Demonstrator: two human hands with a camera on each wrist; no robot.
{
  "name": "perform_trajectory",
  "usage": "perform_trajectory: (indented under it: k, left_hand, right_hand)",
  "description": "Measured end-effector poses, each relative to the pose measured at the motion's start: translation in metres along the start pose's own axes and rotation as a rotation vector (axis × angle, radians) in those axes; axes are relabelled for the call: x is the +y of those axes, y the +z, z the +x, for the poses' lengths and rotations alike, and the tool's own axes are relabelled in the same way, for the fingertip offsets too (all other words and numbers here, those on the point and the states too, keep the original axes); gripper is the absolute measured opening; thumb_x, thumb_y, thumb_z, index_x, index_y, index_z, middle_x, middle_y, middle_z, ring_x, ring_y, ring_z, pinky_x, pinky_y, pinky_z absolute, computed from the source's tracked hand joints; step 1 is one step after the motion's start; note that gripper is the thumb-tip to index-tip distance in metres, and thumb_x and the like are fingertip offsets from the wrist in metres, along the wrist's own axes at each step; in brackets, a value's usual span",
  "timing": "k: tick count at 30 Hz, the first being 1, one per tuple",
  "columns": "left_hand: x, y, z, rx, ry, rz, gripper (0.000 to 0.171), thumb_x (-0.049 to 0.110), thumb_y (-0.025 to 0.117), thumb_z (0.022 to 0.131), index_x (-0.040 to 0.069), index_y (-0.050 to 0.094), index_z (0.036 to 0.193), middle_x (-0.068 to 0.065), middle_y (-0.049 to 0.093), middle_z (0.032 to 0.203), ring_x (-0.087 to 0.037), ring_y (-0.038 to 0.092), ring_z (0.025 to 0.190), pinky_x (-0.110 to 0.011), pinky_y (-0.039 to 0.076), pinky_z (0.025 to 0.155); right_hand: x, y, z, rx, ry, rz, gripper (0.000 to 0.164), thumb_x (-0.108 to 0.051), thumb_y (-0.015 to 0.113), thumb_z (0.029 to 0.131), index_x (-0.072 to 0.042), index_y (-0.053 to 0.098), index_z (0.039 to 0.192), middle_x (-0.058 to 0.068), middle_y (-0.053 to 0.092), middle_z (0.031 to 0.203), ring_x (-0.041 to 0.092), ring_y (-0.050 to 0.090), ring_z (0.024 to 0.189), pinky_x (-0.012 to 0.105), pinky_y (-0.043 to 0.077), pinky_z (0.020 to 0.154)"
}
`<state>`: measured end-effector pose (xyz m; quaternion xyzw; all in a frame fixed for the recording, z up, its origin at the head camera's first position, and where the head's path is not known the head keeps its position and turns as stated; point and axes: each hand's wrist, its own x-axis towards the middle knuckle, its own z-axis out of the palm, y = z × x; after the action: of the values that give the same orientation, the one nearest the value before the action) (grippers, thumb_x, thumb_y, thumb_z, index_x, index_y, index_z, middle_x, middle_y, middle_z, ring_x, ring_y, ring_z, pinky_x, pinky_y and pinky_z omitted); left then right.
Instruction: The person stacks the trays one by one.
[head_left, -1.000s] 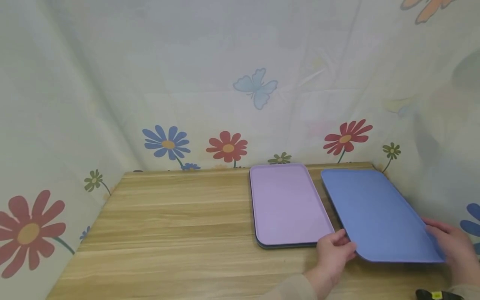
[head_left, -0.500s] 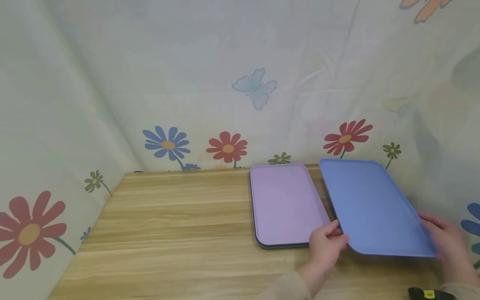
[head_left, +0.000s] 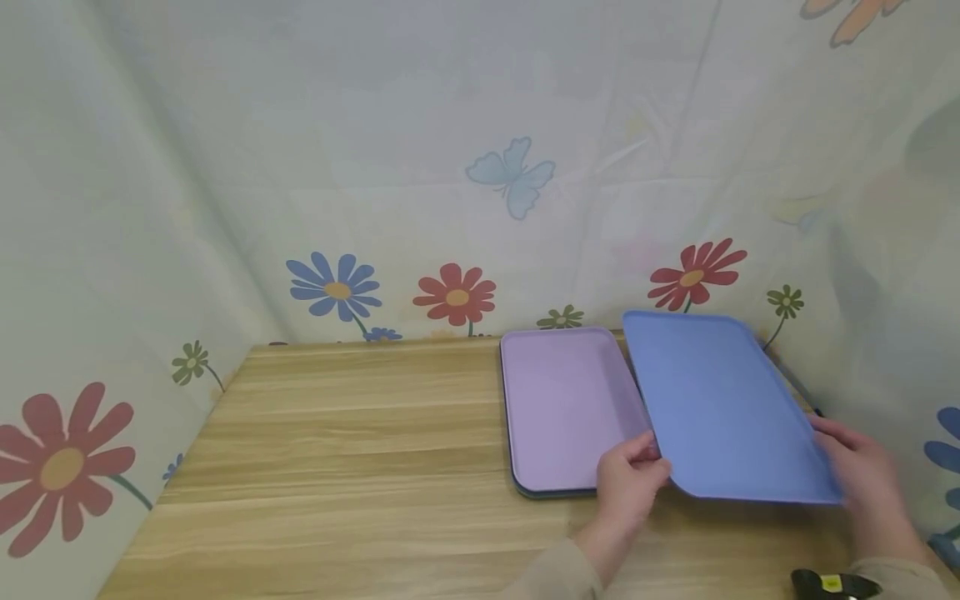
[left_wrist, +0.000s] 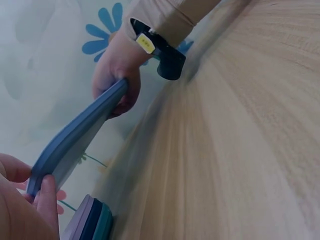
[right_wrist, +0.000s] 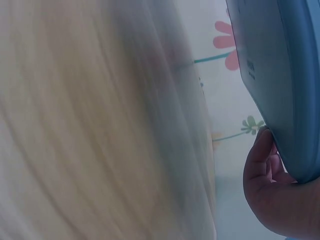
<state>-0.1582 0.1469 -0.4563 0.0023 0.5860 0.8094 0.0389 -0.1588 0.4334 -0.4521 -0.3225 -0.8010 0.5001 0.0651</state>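
Observation:
A blue rectangular tray [head_left: 735, 408] is held up off the table at the right, overlapping the right edge of a lilac tray [head_left: 570, 408] in the head view. My left hand [head_left: 630, 483] pinches its near left edge between thumb and fingers. On the opposite long side, my right hand [head_left: 858, 467] grips the rim; in the right wrist view the fingers of that hand [right_wrist: 272, 195] curl under the tray's underside [right_wrist: 267, 65]. The lilac tray tops a stack; the left wrist view shows a dark blue tray [left_wrist: 90, 220] and a teal tray [left_wrist: 104, 222] beneath it.
The wood-grain table [head_left: 337, 450] extends to the left of the stack. A flower-print cloth [head_left: 375, 183] hangs behind the table and along both sides. A black wrist strap with a yellow label [head_left: 832, 583] is on my right wrist.
Both hands have raised the blue tray and carried it to the left, closer to the lilac tray. Its far end now sits higher. The stack has stayed in place.

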Motion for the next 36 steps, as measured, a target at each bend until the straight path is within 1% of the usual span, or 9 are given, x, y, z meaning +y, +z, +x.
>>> perform_trajectory:
  k: [3,5,7,11,16,18,25,30,36]
  left_hand:
    - [0.002,-0.004,0.002,0.004,-0.007,-0.004,0.040,-0.015,0.066,0.074,-0.010,0.069,0.113,-0.007,0.065,0.083,-0.010,0.063,0.072,-0.026,0.059,0.064]
    - [0.003,-0.008,0.002,0.010,-0.012,0.002,0.040,-0.014,0.066,0.074,-0.009,0.069,0.114,-0.009,0.064,0.084,-0.010,0.062,0.072,-0.027,0.059,0.065]
    - [0.004,-0.012,0.002,0.013,-0.016,0.003,0.041,-0.014,0.065,0.075,-0.009,0.068,0.115,-0.010,0.064,0.085,-0.010,0.062,0.072,-0.027,0.059,0.065]
    - [0.005,-0.021,0.004,0.023,-0.007,0.014,0.041,-0.013,0.063,0.075,-0.010,0.068,0.116,-0.008,0.064,0.084,-0.014,0.064,0.074,-0.028,0.059,0.066]
    - [0.011,-0.032,0.005,0.018,-0.001,0.018,0.042,-0.011,0.065,0.074,-0.010,0.068,0.116,-0.006,0.065,0.085,-0.017,0.065,0.076,-0.030,0.060,0.068]
    - [0.013,-0.036,0.005,0.009,0.000,0.020,0.042,-0.010,0.065,0.074,-0.010,0.068,0.117,-0.007,0.065,0.086,-0.017,0.065,0.077,-0.030,0.060,0.069]
    - [0.016,-0.051,0.011,0.028,0.000,0.057,0.042,-0.010,0.067,0.074,-0.007,0.069,0.116,-0.006,0.067,0.086,-0.014,0.064,0.076,-0.029,0.059,0.069]
    - [0.018,-0.061,0.016,0.053,-0.015,0.115,0.042,-0.009,0.068,0.075,-0.004,0.070,0.117,-0.004,0.067,0.086,-0.012,0.063,0.078,-0.028,0.058,0.071]
    - [0.022,-0.071,0.020,0.062,-0.036,0.119,0.043,-0.009,0.067,0.076,-0.003,0.069,0.118,-0.005,0.067,0.089,-0.013,0.062,0.081,-0.029,0.058,0.072]
  right_hand:
    - [-0.003,0.006,-0.002,-0.002,-0.007,-0.009,0.049,-0.029,0.043,0.104,-0.011,0.043,0.150,0.022,0.026,0.158,0.040,0.033,0.133,0.031,0.037,0.079]
    - [-0.004,0.010,-0.003,-0.002,-0.009,-0.005,0.050,-0.029,0.043,0.104,-0.009,0.042,0.150,0.022,0.026,0.158,0.041,0.033,0.132,0.032,0.038,0.079]
    - [-0.005,0.014,-0.005,-0.006,-0.021,0.009,0.049,-0.030,0.043,0.104,-0.010,0.044,0.149,0.022,0.027,0.158,0.039,0.036,0.128,0.031,0.039,0.077]
    - [-0.006,0.022,-0.009,-0.011,-0.065,0.055,0.041,-0.030,0.046,0.103,-0.022,0.057,0.142,0.020,0.034,0.153,0.030,0.042,0.115,0.025,0.041,0.074]
    - [-0.008,0.033,-0.014,-0.027,-0.084,0.120,0.030,-0.026,0.048,0.103,-0.033,0.068,0.125,0.007,0.050,0.132,0.017,0.044,0.105,0.023,0.039,0.075]
    - [-0.010,0.038,-0.016,-0.030,-0.078,0.141,0.030,-0.025,0.048,0.103,-0.033,0.068,0.124,0.001,0.051,0.126,0.013,0.045,0.101,0.022,0.040,0.075]
    - [-0.021,0.054,-0.024,-0.020,-0.047,0.198,0.033,-0.027,0.049,0.103,-0.024,0.065,0.132,0.007,0.048,0.134,0.008,0.046,0.096,0.023,0.043,0.073]
    - [-0.027,0.062,-0.030,-0.033,-0.048,0.228,0.032,-0.026,0.050,0.102,-0.024,0.066,0.130,0.003,0.050,0.129,0.005,0.047,0.093,0.021,0.044,0.072]
    - [-0.034,0.072,-0.033,-0.044,-0.039,0.244,0.033,-0.027,0.050,0.102,-0.022,0.064,0.131,0.001,0.052,0.124,0.005,0.051,0.088,0.023,0.048,0.069]
